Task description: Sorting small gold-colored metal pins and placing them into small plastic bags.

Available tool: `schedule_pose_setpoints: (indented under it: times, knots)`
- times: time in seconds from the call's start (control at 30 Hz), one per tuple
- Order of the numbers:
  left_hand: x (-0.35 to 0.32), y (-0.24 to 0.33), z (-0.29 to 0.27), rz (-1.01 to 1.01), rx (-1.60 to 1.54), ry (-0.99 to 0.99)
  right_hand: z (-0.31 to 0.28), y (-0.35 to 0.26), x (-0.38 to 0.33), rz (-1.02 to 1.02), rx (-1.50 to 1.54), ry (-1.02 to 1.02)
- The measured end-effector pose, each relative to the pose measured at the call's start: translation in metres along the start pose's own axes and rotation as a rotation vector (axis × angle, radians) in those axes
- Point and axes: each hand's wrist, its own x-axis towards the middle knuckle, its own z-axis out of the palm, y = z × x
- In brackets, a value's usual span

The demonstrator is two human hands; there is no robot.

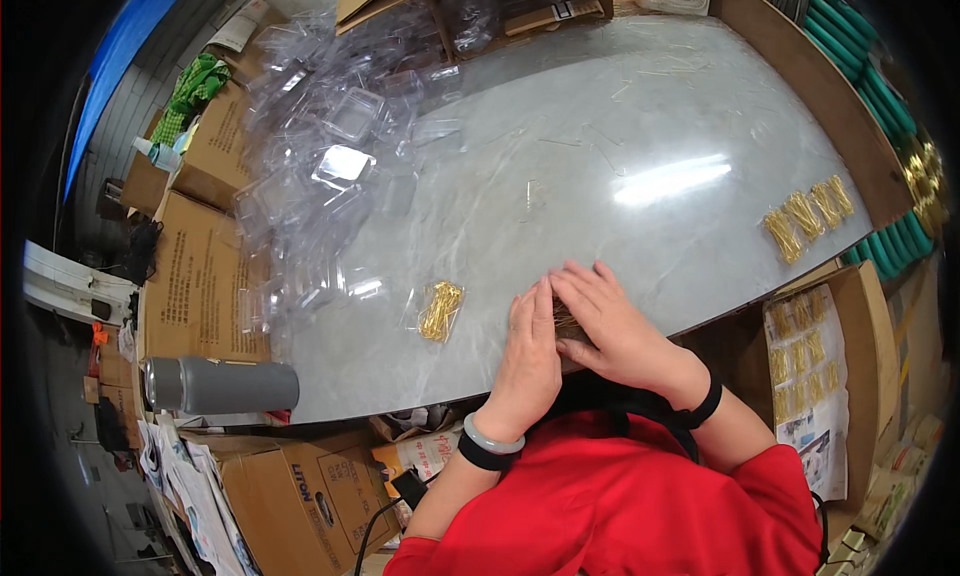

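Observation:
At the near edge of the grey table [480, 246], my left hand [527, 351] and my right hand [620, 326] are cupped together around a bundle of thin brownish-gold wire pieces [566, 319]. Fingers of both hands meet at the far end of the bundle and hide most of it. Just left of my left hand lies a bunch of shiny gold wire pieces [440, 311] on or in a clear plastic case. Whether the bundle between my palms sits in a case, I cannot tell.
Clear plastic cases [340, 146] are heaped at the left. A grey bottle [225, 385] lies on its side at the near left corner. Several gold bunches [805, 216] stand in a row at the right, near the wooden rim [820, 86]. More packs [800, 356] fill an open carton below.

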Motion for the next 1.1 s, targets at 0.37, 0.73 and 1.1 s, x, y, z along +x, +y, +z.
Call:
schedule_pose_setpoints:
  times: [0.37,0.73,1.1]
  knots:
    - [-0.005,0.002,-0.003,-0.099,-0.119,0.063,0.015,-0.015,-0.007,-0.061,-0.223,0.052]
    - [-0.007,-0.003,-0.027,-0.175,-0.294,-0.004,0.005,-0.017,-0.005,-0.008,-0.026,0.071]
    - [-0.007,-0.001,-0.014,-0.063,0.056,0.026,0.005,-0.006,-0.003,-0.045,-0.083,0.048]
